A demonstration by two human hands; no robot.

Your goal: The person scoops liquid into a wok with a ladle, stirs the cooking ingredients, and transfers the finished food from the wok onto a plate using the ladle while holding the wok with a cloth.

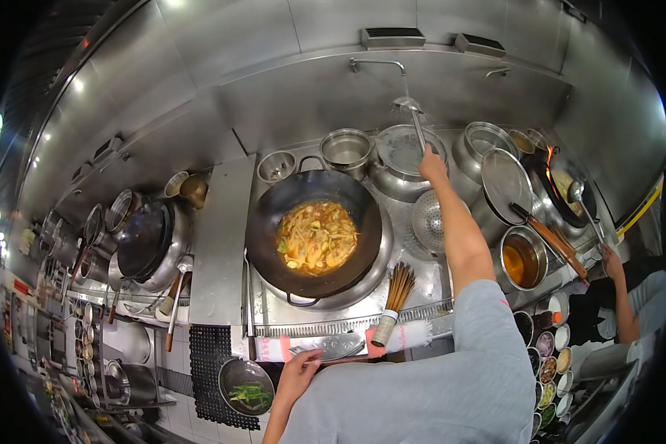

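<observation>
My right hand (433, 164) is stretched forward, wrapped round the handle of a ladle (419, 130). The ladle's bowl is under the wall tap (381, 62), and water splashes off it above a large lidded pot (411, 152). Down at the stove's front edge, my left hand (299, 372) has its fingers loosely extended beside a folded white-and-red towel (275, 349), with nothing visible in them. Between the hands, a black wok (266, 222) on the burner contains noodle-like strips and vegetable pieces in brown-orange sauce (318, 237).
A bamboo wok brush (394, 300) leans at the front edge, near a perforated strainer (429, 222). A pot of amber liquid (523, 263) sits at the right. Another person's hand (612, 263) holds a ladle by a flaming wok (567, 189). A bowl of greens (248, 388) is at lower left.
</observation>
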